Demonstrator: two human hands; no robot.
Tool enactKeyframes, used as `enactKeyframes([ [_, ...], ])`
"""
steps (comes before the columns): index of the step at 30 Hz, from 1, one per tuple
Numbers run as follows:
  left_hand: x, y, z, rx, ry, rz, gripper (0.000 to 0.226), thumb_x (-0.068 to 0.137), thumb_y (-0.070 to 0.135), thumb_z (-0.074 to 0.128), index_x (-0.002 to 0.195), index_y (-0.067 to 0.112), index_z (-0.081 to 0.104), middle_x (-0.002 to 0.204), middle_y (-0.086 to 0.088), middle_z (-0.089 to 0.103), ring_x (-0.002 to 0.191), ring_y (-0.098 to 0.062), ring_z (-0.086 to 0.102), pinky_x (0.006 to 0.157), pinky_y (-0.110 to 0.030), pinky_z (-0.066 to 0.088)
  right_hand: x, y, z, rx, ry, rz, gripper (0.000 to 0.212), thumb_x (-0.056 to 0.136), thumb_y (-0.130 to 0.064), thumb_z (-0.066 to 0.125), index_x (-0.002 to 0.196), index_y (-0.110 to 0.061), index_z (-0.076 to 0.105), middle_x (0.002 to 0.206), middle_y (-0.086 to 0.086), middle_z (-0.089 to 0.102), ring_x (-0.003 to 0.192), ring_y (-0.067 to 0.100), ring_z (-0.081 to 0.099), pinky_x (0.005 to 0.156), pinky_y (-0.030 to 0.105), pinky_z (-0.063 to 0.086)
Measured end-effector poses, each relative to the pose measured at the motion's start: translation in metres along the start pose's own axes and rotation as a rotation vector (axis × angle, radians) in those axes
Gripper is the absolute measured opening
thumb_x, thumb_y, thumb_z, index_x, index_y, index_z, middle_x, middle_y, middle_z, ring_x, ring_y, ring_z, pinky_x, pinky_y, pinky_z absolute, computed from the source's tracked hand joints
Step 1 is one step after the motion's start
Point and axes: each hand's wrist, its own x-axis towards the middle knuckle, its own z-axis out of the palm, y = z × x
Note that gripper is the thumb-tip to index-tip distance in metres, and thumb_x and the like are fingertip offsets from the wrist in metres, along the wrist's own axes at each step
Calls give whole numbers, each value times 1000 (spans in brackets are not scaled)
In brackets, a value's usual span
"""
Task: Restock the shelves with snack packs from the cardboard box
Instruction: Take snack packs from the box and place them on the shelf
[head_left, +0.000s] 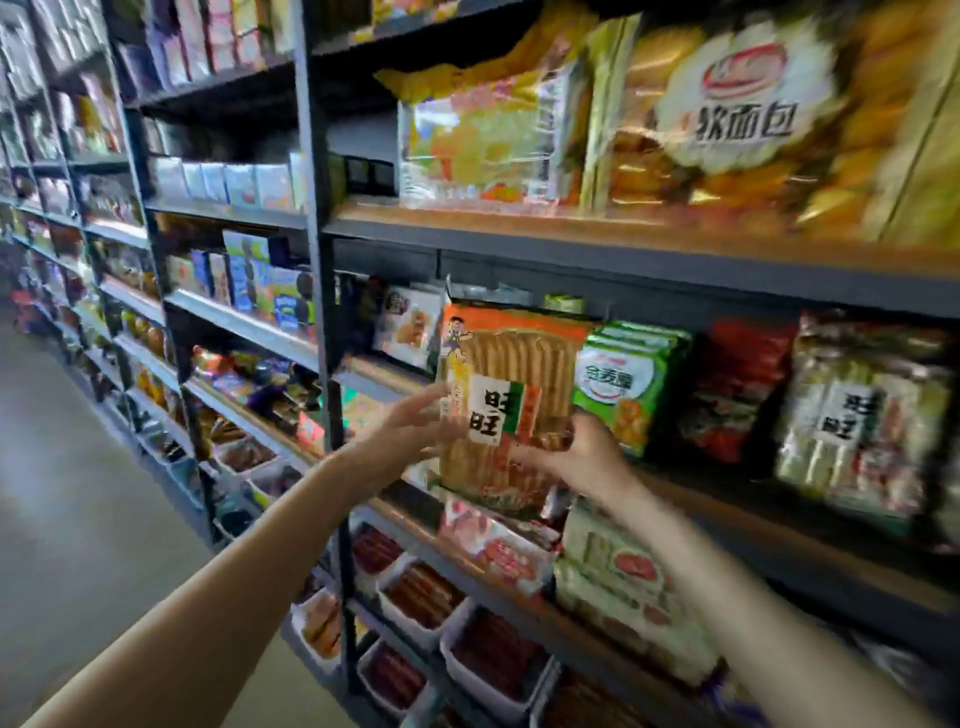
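A person's two hands steadied a tall orange-and-tan plastic pack of rice crackers (506, 410) at the front edge of the wood-topped, dark metal middle shelf (779, 512) of a shop aisle. The pack stood upright, its white label facing out, its foot at the shelf lip. The left hand (410, 434) lay against the pack's left edge with fingers spread and nearly straight, pressing rather than gripping. The right hand (576, 460) held the lower right corner, its fingers curled round the wrapper. The picture was blurred by motion, so the exact finger contact could not be read.

Just right of the cracker pack leaned a green-and-white bag of snacks (626, 382), touching or almost touching it; farther right stood dark red packets (737, 389) and a pale cracker pack with the same label (857, 410). Left of the cracker pack, deeper on the shelf, sat a small white snack bag (410, 327). Below it, white plastic tubs of sausages (421, 597) lined the lower shelves. The cardboard box named in the task was out of sight.

The pack appeared poised to be set down, and the risk lay in its height and its footing: released so near the lip, it could tip forward and drop onto the goods beneath. A push inward from the flat left hand might also shove the green bag askew, and the slick wrapper could slide out of a one-corner hold.
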Motion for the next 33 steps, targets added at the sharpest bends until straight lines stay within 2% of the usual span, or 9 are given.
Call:
enactKeyframes([
  [6,61,10,112,162,-97,162,25,82,-2,65,73,19,54,67,10,60,54,11,56,57,-7,43,-29,52,-89,-240,497,-5,37,77,-27,75,108,-11,63,99,2,67,92,20,61,74,28,46],
  [10,85,12,173,104,-225,225,22,87,6,62,79,26,54,81,8,60,72,6,60,63,-6,46,-43,71,-134,-262,680,41,47,78,-26,73,119,-9,56,103,-2,61,99,15,57,76,13,35],
  [13,100,11,208,87,-328,233,17,89,13,60,91,29,55,86,3,63,79,-1,61,68,-13,47,-49,83,-152,-265,770,150,57,81,-25,71,130,-7,48,122,7,58,116,23,53,87,20,35],
  [16,118,3,236,125,-424,216,11,85,19,66,93,23,59,93,-4,64,91,-17,58,81,-28,45,-57,100,-163,-232,792,286,56,81,-23,71,128,-8,45,122,10,59,114,25,55,88,26,40],
  [18,126,3,251,105,-455,166,13,89,19,62,101,17,59,97,-3,62,92,-17,57,79,-24,47,-59,109,-171,-237,804,351,60,82,-24,70,129,-5,39,122,12,59,110,27,57,88,33,45],
  [21,132,5,271,84,-417,57,18,91,19,58,108,13,56,94,-4,60,90,-21,58,72,-30,54,-56,115,-184,-277,834,420,58,86,-22,65,132,-5,34,122,13,58,107,29,59,81,37,50],
  [25,133,-2,294,443,-451,67,48,87,26,57,133,15,44,113,-15,64,94,-29,64,85,-40,53,-48,125,-191,-424,817,561,62,89,-16,60,139,-7,24,130,16,51,99,27,61,57,25,47],
  [28,134,-9,300,602,-423,121,58,87,21,59,140,14,37,122,-13,60,111,-30,58,87,-33,48,-48,122,-185,-497,893,558,74,84,-2,63,143,-11,21,146,16,23,110,32,57,71,36,56],
  [33,130,-8,279,474,-92,197,46,85,20,60,126,10,44,124,-10,54,113,-29,54,94,-42,46,-38,99,-165,-494,925,248,57,82,-2,62,133,-14,38,132,12,33,111,29,53,89,36,51],
])
